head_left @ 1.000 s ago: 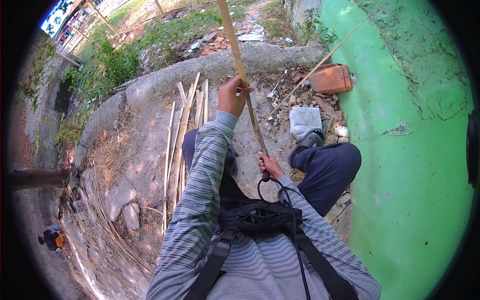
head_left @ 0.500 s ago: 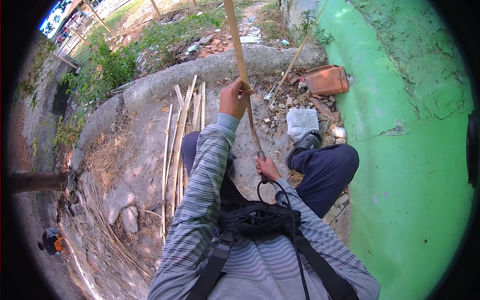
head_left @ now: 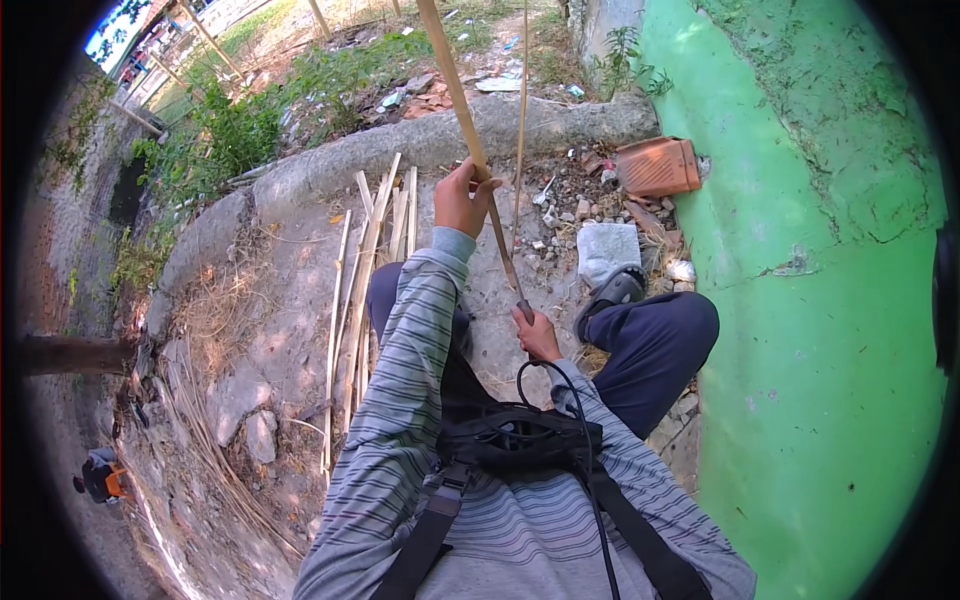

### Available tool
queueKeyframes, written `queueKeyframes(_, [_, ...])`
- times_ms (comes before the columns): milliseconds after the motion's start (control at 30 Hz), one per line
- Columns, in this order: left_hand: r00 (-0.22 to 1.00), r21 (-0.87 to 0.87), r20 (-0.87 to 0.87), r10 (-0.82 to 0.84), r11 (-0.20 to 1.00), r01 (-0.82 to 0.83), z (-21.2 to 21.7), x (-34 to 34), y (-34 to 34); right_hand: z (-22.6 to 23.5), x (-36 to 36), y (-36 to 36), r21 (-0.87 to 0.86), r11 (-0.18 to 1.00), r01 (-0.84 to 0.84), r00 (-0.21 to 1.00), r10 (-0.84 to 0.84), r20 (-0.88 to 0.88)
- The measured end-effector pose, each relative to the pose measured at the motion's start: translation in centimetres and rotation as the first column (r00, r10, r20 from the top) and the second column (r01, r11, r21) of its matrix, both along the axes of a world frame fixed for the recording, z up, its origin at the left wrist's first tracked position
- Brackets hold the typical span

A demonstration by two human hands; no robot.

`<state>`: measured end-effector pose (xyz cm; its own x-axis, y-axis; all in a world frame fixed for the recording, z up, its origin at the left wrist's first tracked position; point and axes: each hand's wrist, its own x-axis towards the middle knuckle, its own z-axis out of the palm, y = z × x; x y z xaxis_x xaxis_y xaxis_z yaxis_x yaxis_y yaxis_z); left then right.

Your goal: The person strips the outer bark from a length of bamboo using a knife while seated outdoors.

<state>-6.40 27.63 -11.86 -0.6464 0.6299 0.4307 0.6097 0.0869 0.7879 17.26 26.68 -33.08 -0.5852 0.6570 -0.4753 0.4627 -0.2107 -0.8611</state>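
Rubble (head_left: 580, 209) beside a green wall (head_left: 820, 380)

An orange brick (head_left: 658, 167) is seen just beside the wall. Near the rubble, a whitish squarish piece (head_left: 607, 249) is seen. A curved kerb (head_left: 570, 125) is bordered by leafy plants (head_left: 235, 130).

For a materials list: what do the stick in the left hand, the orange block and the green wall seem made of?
Stick: probably bamboo or wood, smoothish; pale tan, long and slender.
Block: likely fired clay, matte; orange, ridged face.
Wall: seemingly painted plaster, partly rough; cracked and chipped to grey.
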Motion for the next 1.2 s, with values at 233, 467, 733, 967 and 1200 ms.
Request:
queueKeyframes(233, [1.000, -0.030, -0.004, -0.010, 1.000, 0.010, 0.8, 0.5, 0.1, -1.2, 0.1, -0.3, 0.576, 0.805, 0.144, 0.982, -0.045, -0.183])
queueKeyframes(467, [0.998, -0.017, -0.023, -0.057, 0.998, 0.056, -0.4, 0.2, 0.6, -2.6, 1.1, 1.1, -0.523, 0.849, 0.080, 0.996, -0.054, 0.065])
queueKeyframes(733, [0.997, -0.030, -0.029, -0.069, 0.997, 0.068, 0.0, 0.6, 0.7, -3.3, 1.2, 1.4, -0.701, 0.710, 0.060, 0.985, -0.158, -0.075])
queueKeyframes(967, [1.000, -0.013, 0.015, -0.019, 1.000, 0.019, -0.3, -0.3, 0.0, -3.0, 1.0, -0.2, 0.033, 0.999, 0.013, 0.971, -0.020, 0.239])
queueKeyframes(1200, [0.999, -0.022, -0.034, 0.002, 1.000, -0.003, -0.3, -0.3, -0.1, 2.8, -1.4, 0.0, 0.037, 0.997, 0.069, 0.981, -0.061, -0.182])
